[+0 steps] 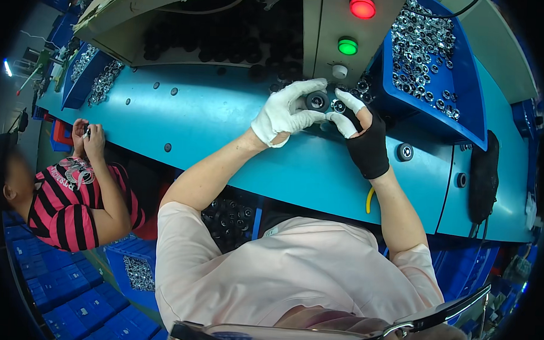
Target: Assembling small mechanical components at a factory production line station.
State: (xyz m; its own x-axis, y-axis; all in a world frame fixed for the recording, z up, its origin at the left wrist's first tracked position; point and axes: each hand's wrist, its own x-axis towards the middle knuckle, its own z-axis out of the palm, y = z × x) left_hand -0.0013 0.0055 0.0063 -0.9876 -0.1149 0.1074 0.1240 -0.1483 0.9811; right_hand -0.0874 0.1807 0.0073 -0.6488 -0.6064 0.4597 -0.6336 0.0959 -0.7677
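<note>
Above the teal table [226, 120], my left hand [278, 115], in a white glove, grips a small black wheel [317, 101] with a metal centre between thumb and fingers. Close beside it, my right hand [369, 140] wears a black glove with white-covered fingertips. Its thumb and forefinger are closed around a shiny round metal part [338, 105]. The two pieces are almost side by side; whether they touch is hard to tell. More metal parts [363, 86] lie just beyond the right fingertips. Another black wheel [405, 152] rests on the table right of my right wrist.
At the right stands a blue bin [478, 120] of metal parts. Ahead is a machine panel [325, 28] with red and green lamps and a knob. A black cloth-like bundle [483, 177] and a yellow curved piece [370, 200] are nearby. A co-worker [82, 193] sits left.
</note>
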